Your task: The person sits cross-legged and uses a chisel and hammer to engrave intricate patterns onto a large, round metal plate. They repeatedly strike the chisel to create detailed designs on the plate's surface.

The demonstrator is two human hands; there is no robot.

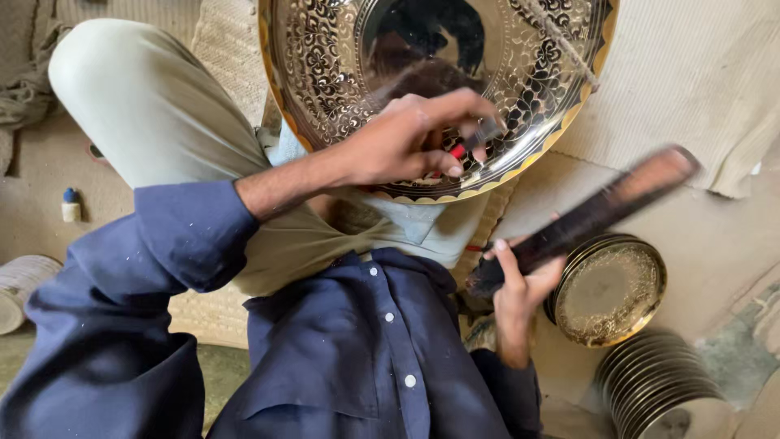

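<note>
Brass engraved tray (341,57): largest item, propped tilted against lap, face toward worker for reach. Left hand (406,142): grip pinched on small chisel (479,134), tip on tray rim band. Right hand (520,284): grip closed round dark wooden bar (601,211), raised, blurred. Smaller brass plates (609,289) stacked on floor (715,236), right side, near. Small bottle (71,205) far left.

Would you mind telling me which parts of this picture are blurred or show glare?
In the head view, the dark bar in the right hand is smeared by motion blur; the small tool at the left hand is slightly soft; the engraved brass plate is sharp, with a dark mirror reflection in its centre and bright glare along its rim.
</note>
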